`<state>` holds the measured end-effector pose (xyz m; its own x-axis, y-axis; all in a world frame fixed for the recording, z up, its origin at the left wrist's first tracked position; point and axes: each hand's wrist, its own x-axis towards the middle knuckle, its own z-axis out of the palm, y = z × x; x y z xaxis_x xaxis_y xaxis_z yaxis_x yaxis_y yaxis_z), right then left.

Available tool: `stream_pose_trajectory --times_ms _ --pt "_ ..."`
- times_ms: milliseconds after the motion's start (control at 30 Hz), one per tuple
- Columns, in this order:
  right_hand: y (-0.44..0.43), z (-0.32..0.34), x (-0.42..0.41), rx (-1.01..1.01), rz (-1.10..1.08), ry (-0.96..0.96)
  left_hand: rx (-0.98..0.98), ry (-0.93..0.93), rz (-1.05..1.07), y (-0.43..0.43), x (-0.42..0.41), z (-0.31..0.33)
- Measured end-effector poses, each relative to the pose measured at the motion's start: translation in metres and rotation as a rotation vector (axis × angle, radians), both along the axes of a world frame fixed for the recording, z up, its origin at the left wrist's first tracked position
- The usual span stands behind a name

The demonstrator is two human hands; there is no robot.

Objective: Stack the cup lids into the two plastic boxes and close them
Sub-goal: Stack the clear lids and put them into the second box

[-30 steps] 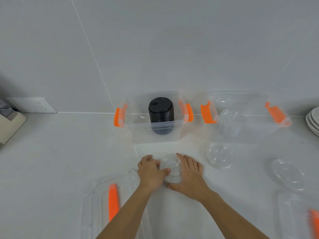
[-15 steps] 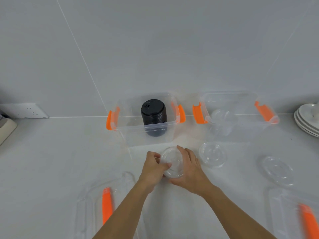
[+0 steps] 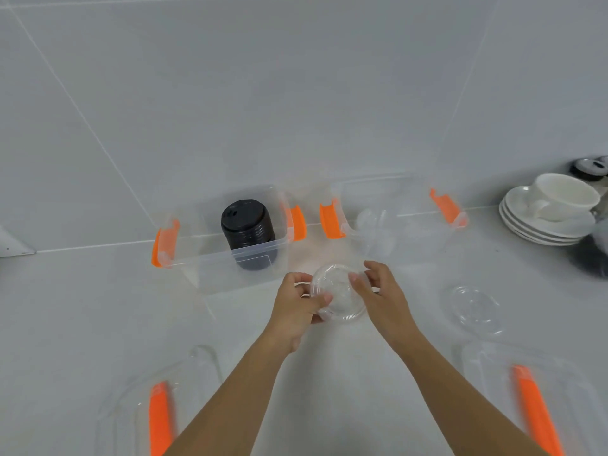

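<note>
Both my hands hold a small stack of clear cup lids (image 3: 339, 292) above the counter, in front of the gap between the two boxes. My left hand (image 3: 296, 304) grips its left edge and my right hand (image 3: 381, 291) its right edge. The left clear box (image 3: 197, 258) with orange clips holds a tall stack of black lids (image 3: 248, 225). The right clear box (image 3: 411, 232) holds a few clear lids (image 3: 373, 225). One clear lid (image 3: 473, 307) lies flat on the counter to the right.
Two clear box covers with orange handles lie near me, one at the lower left (image 3: 158, 409) and one at the lower right (image 3: 533, 399). Stacked white saucers with a cup (image 3: 552, 212) stand at the far right against the wall.
My hands have lifted the clear lids off the counter and carried them up and right toward the boxes. The lid that lay to their right is gone from the counter. The view has swung right.
</note>
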<state>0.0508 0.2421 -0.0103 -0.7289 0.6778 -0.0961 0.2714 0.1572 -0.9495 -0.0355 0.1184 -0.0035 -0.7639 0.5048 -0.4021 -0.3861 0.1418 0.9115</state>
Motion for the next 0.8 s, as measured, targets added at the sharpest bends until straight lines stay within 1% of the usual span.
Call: stream_pose_trajectory --times_ms 133,233,367,500,700,800 --pt "0.015 -0.001 0.011 0.025 -0.031 0.013 0.052 -0.046 0.007 0.019 0.007 0.0" --pt "0.025 -0.004 0.015 0.003 -0.047 0.006 0.048 -0.059 0.011 0.032 0.011 -0.001" --pt "0.037 -0.013 0.018 -0.001 -0.097 -0.023 -0.006 -0.072 0.046 0.044 0.015 -0.003" --pt "0.043 -0.023 0.015 0.015 -0.098 -0.09 -0.097 -0.052 0.096 0.054 0.016 -0.01" --pt "0.047 -0.033 0.011 0.051 0.004 -0.223 -0.186 -0.038 0.149 0.057 0.015 -0.022" --pt "0.048 -0.037 0.012 0.05 0.026 -0.231 -0.211 -0.022 0.155 0.059 0.016 -0.026"
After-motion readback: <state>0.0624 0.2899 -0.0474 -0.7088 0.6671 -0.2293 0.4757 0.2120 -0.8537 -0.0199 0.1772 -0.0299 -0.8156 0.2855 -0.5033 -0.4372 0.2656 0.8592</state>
